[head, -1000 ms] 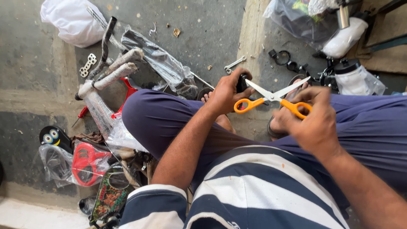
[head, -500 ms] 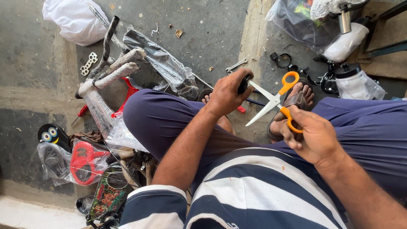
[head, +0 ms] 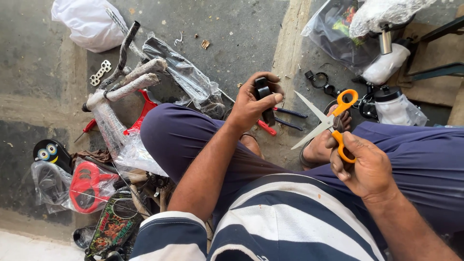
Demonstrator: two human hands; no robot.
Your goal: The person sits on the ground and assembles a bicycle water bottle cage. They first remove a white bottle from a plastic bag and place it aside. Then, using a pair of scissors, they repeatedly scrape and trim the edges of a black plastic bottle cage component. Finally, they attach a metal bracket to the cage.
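A person in a striped shirt and blue trousers sits low over a concrete floor, knees spread so that the work stays in the lap. The right hand is clenched round one orange loop of a pair of scissors, blades parted and pointing left and up, apparently carried clear of the body rather than cutting anything. The left hand grasps a small black part, raised upright at fingertip level as if for a closer look; the scissor tips lie just right of it, near but apart. Below that hand, red-handled pliers rest on the floor by a sandalled foot. To the left, plastic-wrapped frame tubes and a red wrapped piece lie bundled, seemingly still in their packing. Farther off sit a white bag, a flat metal plate, black clamps and a clear bag of parts.
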